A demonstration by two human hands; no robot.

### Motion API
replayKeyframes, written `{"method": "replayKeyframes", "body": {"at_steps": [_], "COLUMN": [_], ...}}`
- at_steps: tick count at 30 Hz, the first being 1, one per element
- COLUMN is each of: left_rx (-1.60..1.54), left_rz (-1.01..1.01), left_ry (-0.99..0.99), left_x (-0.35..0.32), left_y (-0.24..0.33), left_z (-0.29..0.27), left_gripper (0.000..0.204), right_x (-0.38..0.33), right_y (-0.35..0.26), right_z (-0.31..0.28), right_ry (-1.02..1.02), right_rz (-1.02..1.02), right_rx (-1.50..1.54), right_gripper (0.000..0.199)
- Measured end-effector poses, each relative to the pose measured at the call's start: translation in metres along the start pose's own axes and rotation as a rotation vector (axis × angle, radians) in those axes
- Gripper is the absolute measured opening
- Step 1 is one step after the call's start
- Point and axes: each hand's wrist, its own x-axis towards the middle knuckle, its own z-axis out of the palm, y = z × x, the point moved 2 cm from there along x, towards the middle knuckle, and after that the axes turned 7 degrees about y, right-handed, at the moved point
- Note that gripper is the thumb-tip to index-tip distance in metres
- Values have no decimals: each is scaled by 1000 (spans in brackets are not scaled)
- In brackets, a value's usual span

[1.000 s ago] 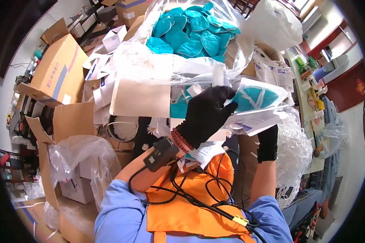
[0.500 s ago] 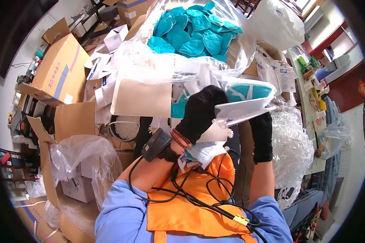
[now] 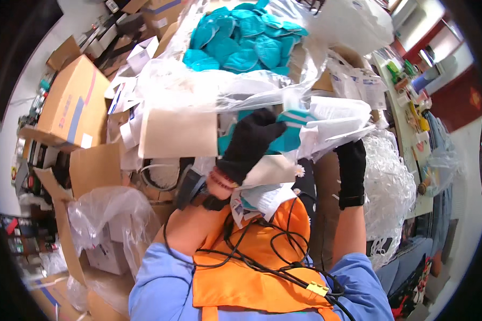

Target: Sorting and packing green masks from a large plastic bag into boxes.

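Observation:
My left hand [image 3: 254, 139], in a black glove with fingers curled, grips a teal face mask [image 3: 288, 136] with white bands. The mask is against the left edge of an open white carton [image 3: 340, 128]. My black-gloved right hand [image 3: 351, 166] holds that carton from below on its right side; my fingertips are partly hidden behind it. More teal masks [image 3: 241, 40] lie heaped in a clear plastic bag [image 3: 187, 88] ahead of me. Below my left hand, folded printed papers [image 3: 262, 200] rest on the orange apron [image 3: 241, 283] at my lap.
Cardboard boxes [image 3: 77, 101] stand on the left, one open with plastic lining [image 3: 110, 214]. A bag of white straps [image 3: 385, 187] bulges at my right. A cluttered table [image 3: 418, 144] runs along the right side. Black cables [image 3: 241, 254] hang across my chest.
The mask that lay on the open carton is now in my left hand, at the carton's left edge. The carton has tipped, with its white paper-like inside showing. The view has shifted slightly.

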Motion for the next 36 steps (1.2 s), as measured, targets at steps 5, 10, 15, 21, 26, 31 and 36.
{"method": "replayKeyframes", "body": {"at_steps": [5,10,15,21,26,31,36], "left_rx": [-142,303,478,334,169,-46,91], "left_rz": [-643,-617,-588,-590,-445,-514,-342], "left_ry": [64,-165,-254,-256,-251,-473,-752], "left_x": [5,7,-2,-10,-22,-43,-75], "left_y": [-8,-21,-13,6,25,47,85], "left_z": [-32,-34,-25,-31,-46,-60,-67], "left_gripper": [11,30,49,36,22,21,45], "right_x": [39,78,171,267,223,49,-90], "right_y": [14,4,-15,6,11,-10,11], "right_z": [-93,-133,-147,-179,-157,-52,8], "right_ry": [297,383,384,19,-30,-379,-801], "right_rz": [-172,-547,-490,-423,-157,3,-214], "right_rx": [-181,-926,-1507,-698,-181,-355,-687], "right_gripper": [35,37,37,37,33,33,69]}}
